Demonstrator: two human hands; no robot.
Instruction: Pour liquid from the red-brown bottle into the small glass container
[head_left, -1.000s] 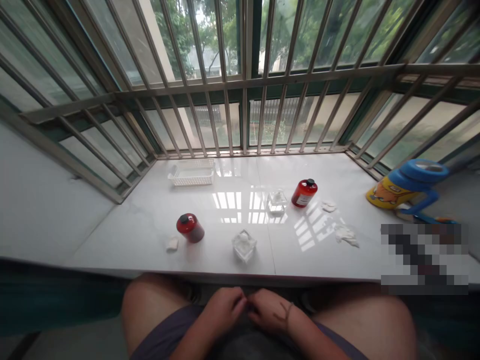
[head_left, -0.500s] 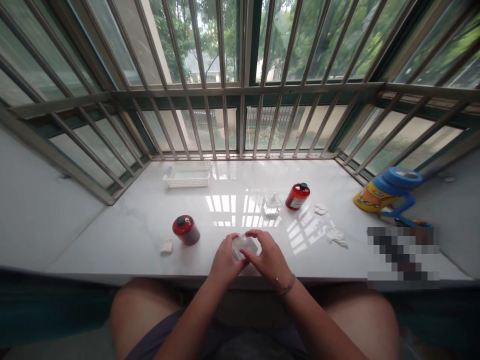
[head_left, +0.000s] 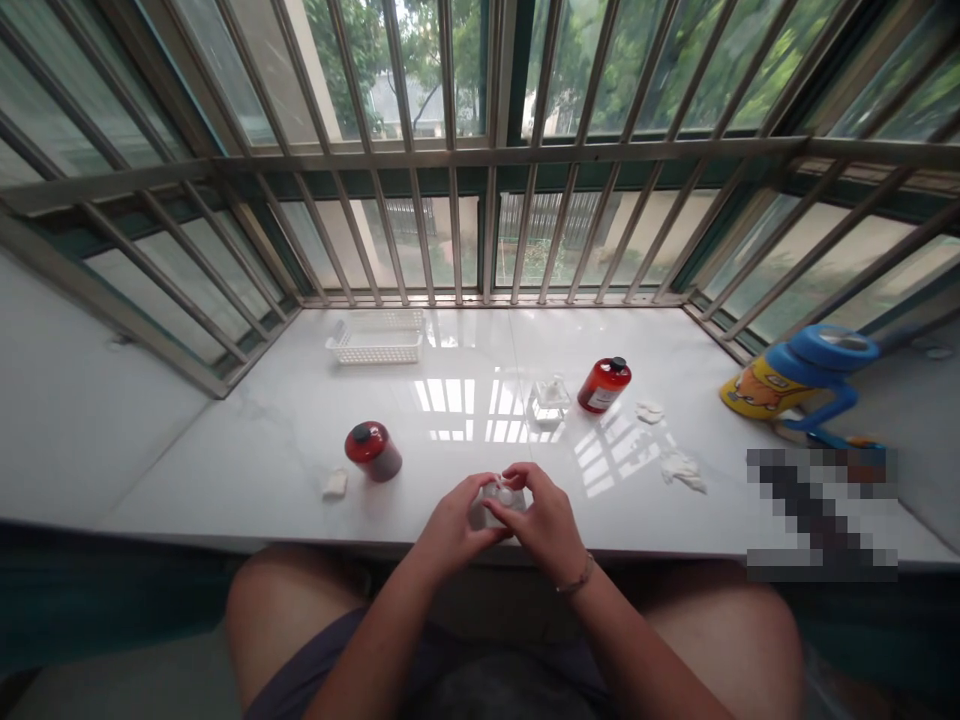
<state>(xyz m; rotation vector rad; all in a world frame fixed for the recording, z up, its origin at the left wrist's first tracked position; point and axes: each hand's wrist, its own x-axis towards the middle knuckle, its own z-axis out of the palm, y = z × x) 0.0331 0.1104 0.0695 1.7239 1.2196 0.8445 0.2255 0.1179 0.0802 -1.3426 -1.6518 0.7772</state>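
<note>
Near the counter's front edge, a small clear glass bottle [head_left: 489,512] sits between my two hands, mostly covered by fingers. My left hand [head_left: 461,520] is wrapped round its left side. With curled fingers and thumb, my right hand [head_left: 541,510] grips at its top, where a pale rounded part shows; whether that is a stopper I cannot tell. Farther back stands a similar clear square bottle [head_left: 551,402] with a knobbed top. A red bottle with a black cap [head_left: 375,455] is left of my hands, and a second red bottle [head_left: 604,387] stands behind them to the right.
A white perforated basket [head_left: 377,340] lies at the back left of the white counter [head_left: 255,430]. Crumpled white tissue [head_left: 682,470] and a folded white piece [head_left: 335,484] lie on it. At right is a blue and yellow tumbler [head_left: 787,375]; metal bars [head_left: 491,230] enclose the back.
The view has shifted slightly. The bottle in my hands has turned, and its pale rounded top part now shows between the fingers. Both hands stay on it.
</note>
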